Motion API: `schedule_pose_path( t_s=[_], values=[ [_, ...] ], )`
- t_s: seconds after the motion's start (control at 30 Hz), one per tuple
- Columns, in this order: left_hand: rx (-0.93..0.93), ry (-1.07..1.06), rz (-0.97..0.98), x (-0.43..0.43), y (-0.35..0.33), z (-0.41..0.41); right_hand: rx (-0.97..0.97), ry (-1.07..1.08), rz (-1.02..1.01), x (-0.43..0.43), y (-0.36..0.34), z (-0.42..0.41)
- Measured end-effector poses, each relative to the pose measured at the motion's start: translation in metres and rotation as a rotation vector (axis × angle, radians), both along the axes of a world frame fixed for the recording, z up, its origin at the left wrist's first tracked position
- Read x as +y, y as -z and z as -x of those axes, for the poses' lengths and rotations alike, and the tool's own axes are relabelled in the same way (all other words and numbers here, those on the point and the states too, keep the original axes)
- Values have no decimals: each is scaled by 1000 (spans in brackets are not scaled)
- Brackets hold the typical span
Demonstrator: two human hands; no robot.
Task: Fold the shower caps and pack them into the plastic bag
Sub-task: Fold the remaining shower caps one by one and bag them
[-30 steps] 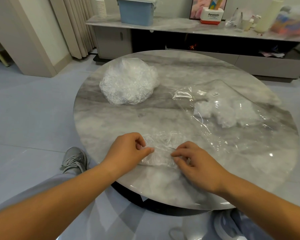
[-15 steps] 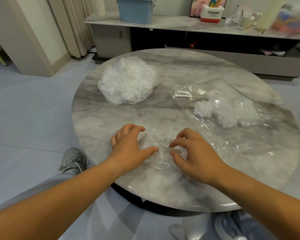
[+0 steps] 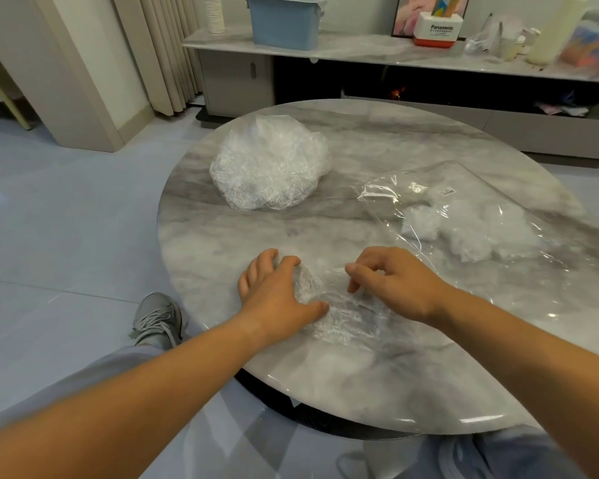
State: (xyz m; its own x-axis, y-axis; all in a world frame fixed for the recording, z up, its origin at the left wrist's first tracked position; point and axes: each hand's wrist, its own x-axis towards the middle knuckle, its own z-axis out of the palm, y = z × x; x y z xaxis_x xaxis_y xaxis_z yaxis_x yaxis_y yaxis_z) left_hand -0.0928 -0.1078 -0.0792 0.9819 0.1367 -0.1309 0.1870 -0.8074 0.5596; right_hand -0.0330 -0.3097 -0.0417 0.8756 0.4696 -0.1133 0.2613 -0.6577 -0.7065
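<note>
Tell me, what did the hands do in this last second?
Both hands moved a little farther over the table, away from the person, bunching the shower cap up between them. The left hand now cups its left end, thumb pressed on it; the right hand seems to pinch its right side with curled fingers. The pile of caps and the plastic bag stayed put.

The left hand (image 3: 275,293) covers part of the shower cap (image 3: 350,318), so whether its fingers (image 3: 261,262) pinch it cannot be told. The label (image 3: 448,192) on the plastic bag (image 3: 519,281) is too small to read, and the desk (image 3: 360,385) is cut off at the right edge.
</note>
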Motion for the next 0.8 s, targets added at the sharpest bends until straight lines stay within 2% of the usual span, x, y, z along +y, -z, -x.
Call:
schedule_pose_path(
  t_s=[0.1,0.23,0.33,0.5,0.8],
  values=[
    [5,-10,2,0,0,0,-176,-124,8,0,-7,11],
    [16,1,20,2,-1,0,-509,-347,96,-6,-2,33],
    [47,40,33,8,-6,1,-644,-430,210,-13,9,50],
    [113,140,25,23,-17,3,-706,-543,403,-21,33,75],
    [188,218,-2,22,-27,7,-713,-521,442,-26,38,105]
  ],
)
